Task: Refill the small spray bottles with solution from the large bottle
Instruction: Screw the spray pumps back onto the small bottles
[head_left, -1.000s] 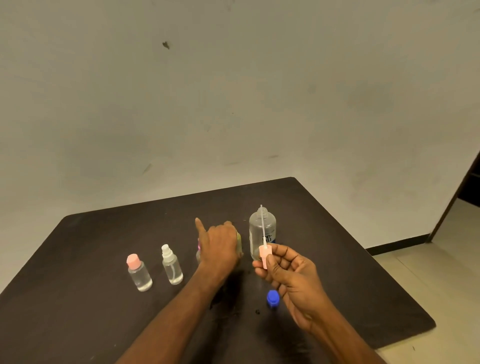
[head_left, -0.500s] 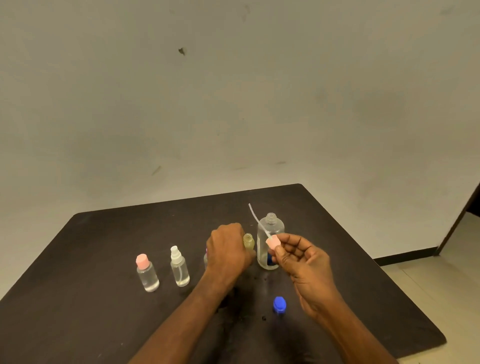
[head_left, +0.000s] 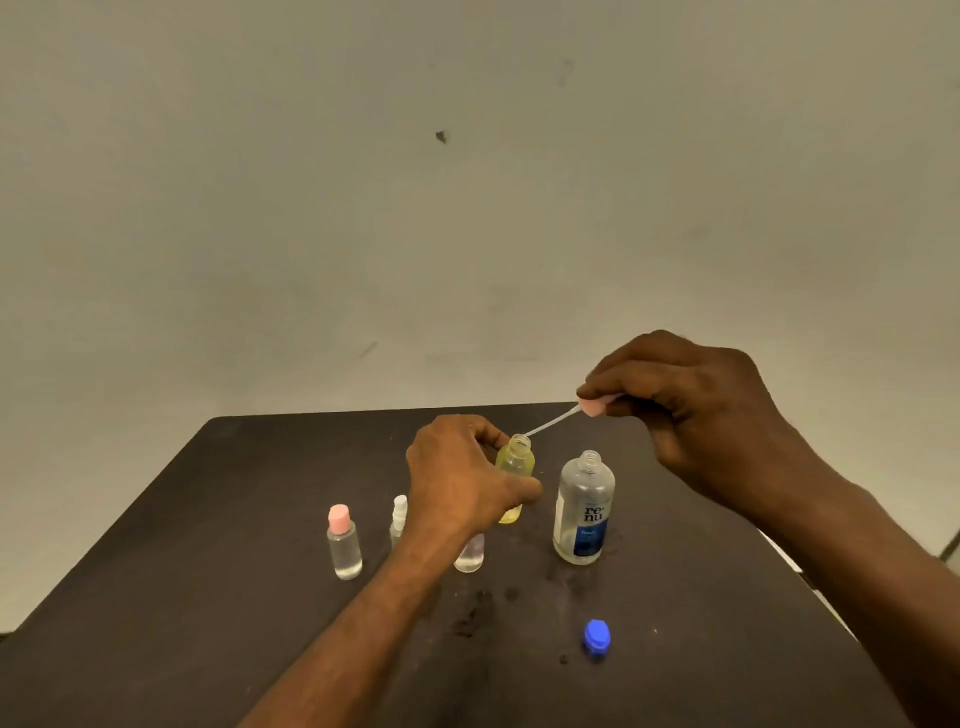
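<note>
Left hand (head_left: 460, 488): bare, no ring or glove.
Right hand (head_left: 696, 410): bare, no ring or glove.
Forearms: bare to frame edge; no sleeve, watch or band visible.

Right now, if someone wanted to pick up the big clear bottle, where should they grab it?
Probably round the large bottle's wide labelled middle, coming from its right side: it stands upright and uncapped, and the left hand with the yellow bottle crowds its left.

Uncapped yellow spray bottle (head_left: 515, 464) held upright just left of the open, clear large bottle (head_left: 584, 512).
</note>
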